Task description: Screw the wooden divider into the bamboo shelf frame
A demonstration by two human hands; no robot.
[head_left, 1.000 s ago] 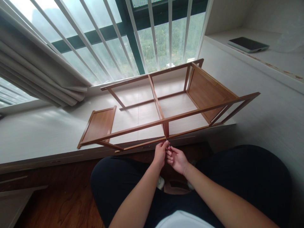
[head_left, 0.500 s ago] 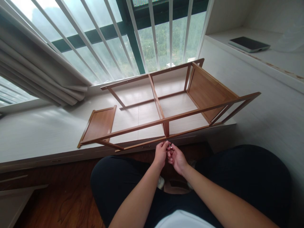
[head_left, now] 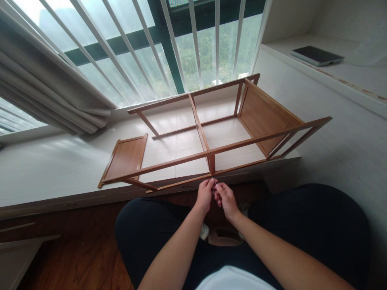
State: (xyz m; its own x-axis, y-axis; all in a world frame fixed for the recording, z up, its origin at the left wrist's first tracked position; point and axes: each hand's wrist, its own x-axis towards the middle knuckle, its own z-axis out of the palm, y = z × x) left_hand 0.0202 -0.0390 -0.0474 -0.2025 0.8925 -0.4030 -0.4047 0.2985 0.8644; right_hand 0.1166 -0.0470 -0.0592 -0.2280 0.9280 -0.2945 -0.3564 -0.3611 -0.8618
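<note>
A wooden shelf frame (head_left: 238, 146) lies on its side, with a wooden panel (head_left: 269, 110) fitted at its right end and a crossbar in the middle. At the front lower rail, below that crossbar, my two hands meet. My right hand (head_left: 226, 198) is closed in a pinch on a thin, shiny hex key (head_left: 214, 181), whose tip points at the rail. My left hand (head_left: 204, 194) is closed beside it, fingertips close to the rail and the key's tip; what it pinches is too small to make out. A loose wooden panel (head_left: 127, 156) lies under the frame's left end.
The frame rests on a white window bench (head_left: 60, 169), its front rail along the bench's edge. White bars (head_left: 193, 44) and a grey curtain (head_left: 57, 80) stand behind. A flat dark device (head_left: 317, 54) lies on the shelf at right. My knees flank my hands.
My right hand has turned a little and its fingers have shifted along the hex key, which now shows as a thin line. My left hand and the frame have stayed in place.
</note>
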